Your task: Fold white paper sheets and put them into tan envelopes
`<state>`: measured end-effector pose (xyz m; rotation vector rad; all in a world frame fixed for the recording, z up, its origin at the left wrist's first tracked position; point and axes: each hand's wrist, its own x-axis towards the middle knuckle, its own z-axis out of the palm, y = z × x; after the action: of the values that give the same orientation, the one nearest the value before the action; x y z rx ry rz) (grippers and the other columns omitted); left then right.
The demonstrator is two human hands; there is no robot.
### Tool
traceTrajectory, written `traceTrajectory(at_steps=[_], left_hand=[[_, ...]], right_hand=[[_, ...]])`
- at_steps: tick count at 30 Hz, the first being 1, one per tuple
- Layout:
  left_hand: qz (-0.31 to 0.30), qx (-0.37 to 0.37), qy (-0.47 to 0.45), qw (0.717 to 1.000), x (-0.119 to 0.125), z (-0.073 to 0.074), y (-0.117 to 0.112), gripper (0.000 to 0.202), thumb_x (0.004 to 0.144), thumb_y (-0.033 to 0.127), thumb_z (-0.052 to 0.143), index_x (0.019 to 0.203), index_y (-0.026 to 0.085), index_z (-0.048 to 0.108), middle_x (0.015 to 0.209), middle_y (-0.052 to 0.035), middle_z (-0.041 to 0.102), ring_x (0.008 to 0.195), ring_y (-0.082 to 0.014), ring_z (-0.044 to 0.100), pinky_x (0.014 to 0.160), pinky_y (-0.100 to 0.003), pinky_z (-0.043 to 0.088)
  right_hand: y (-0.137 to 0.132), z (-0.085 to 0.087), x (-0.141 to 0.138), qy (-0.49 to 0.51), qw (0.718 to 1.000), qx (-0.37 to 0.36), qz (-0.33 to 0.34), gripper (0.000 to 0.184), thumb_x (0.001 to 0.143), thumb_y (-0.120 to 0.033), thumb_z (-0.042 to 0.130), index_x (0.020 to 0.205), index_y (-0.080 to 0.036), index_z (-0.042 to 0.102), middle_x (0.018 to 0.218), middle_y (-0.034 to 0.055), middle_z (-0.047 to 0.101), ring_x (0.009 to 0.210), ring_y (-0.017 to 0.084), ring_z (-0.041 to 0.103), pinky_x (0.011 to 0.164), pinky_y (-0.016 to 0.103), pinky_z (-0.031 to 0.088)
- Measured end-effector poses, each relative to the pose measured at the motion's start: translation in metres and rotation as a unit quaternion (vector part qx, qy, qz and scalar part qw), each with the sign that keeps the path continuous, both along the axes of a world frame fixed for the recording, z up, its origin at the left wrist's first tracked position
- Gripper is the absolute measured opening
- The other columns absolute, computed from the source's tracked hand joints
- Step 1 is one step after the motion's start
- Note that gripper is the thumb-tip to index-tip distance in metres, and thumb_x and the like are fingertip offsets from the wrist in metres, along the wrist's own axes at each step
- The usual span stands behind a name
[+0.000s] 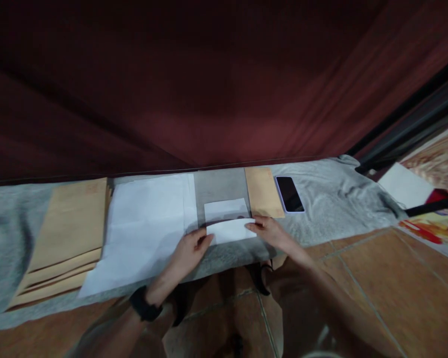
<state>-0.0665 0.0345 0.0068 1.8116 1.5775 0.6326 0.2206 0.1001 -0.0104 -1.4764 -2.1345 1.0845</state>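
A sheet of white paper (226, 207) lies partly on a grey board, its near part folded up or lifted into a white flap (231, 231). My left hand (190, 248) pinches the flap's left end between thumb and fingers. At the right end, my right hand (267, 230) grips the same paper. Just left of my left hand spreads a stack of large white sheets (149, 219). Beyond my right hand lies a single brown envelope (264, 191). The underside of the held paper is hidden.
Several brown envelopes (70, 219) are fanned at the left. A phone (289, 194) in a light purple case lies right of the single envelope. Grey cloth (328, 199) covers the narrow surface, with a dark red curtain (216, 99) behind. A colourful printed sheet (436, 228) is at far right.
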Motion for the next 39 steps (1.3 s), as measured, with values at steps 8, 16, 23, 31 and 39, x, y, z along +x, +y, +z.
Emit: traceTrajectory(at_steps=[8, 16, 23, 31, 39], left_hand=[[0.127, -0.044, 0.11, 0.985, 0.012, 0.002, 0.015, 0.027, 0.094, 0.037, 0.047, 0.073, 0.023, 0.057, 0.062, 0.0023, 0.057, 0.057, -0.0148, 0.051, 0.058, -0.027, 0.029], [0.157, -0.09, 0.202, 0.962, 0.018, 0.006, 0.027, 0.028, 0.096, 0.042, 0.048, 0.08, 0.026, 0.064, 0.07, 0.0001, 0.067, 0.068, -0.0182, 0.062, 0.057, -0.027, 0.029], [0.171, -0.065, 0.202, 0.962, 0.019, 0.004, 0.034, 0.024, 0.096, 0.041, 0.048, 0.089, 0.026, 0.064, 0.08, -0.0018, 0.071, 0.073, -0.0189, 0.064, 0.057, -0.027, 0.03], [0.154, -0.002, 0.021, 0.988, 0.019, -0.002, 0.034, 0.048, 0.091, 0.038, 0.054, 0.135, 0.021, 0.047, 0.071, 0.004, 0.064, 0.061, -0.0162, 0.059, 0.058, -0.026, 0.037], [0.127, 0.017, -0.009, 0.992, 0.012, -0.016, 0.037, 0.02, 0.088, 0.033, 0.055, 0.098, 0.022, 0.068, 0.068, 0.0027, 0.059, 0.063, -0.014, 0.055, 0.06, -0.025, 0.04]], right_hand=[[0.007, 0.013, -0.034, -0.226, 0.969, 0.043, -0.096, 0.031, 0.097, -0.046, 0.056, 0.087, -0.022, 0.071, 0.086, 0.0045, 0.073, 0.082, 0.019, 0.068, 0.067, 0.025, 0.041], [0.005, 0.026, -0.051, -0.324, 0.938, 0.06, -0.111, 0.036, 0.101, -0.052, 0.05, 0.103, -0.024, 0.071, 0.096, 0.0082, 0.077, 0.095, 0.023, 0.072, 0.075, 0.027, 0.047], [0.008, 0.028, -0.056, -0.347, 0.928, 0.086, -0.109, 0.038, 0.102, -0.051, 0.048, 0.106, -0.02, 0.07, 0.096, 0.0113, 0.077, 0.096, 0.024, 0.072, 0.079, 0.028, 0.05], [0.013, 0.027, -0.059, -0.351, 0.923, 0.107, -0.116, 0.04, 0.101, -0.053, 0.049, 0.103, -0.02, 0.071, 0.097, 0.0126, 0.077, 0.095, 0.025, 0.073, 0.078, 0.029, 0.051], [0.016, 0.027, -0.063, -0.357, 0.921, 0.107, -0.116, 0.04, 0.102, -0.051, 0.049, 0.107, -0.018, 0.069, 0.099, 0.0144, 0.077, 0.095, 0.025, 0.073, 0.079, 0.029, 0.051]])
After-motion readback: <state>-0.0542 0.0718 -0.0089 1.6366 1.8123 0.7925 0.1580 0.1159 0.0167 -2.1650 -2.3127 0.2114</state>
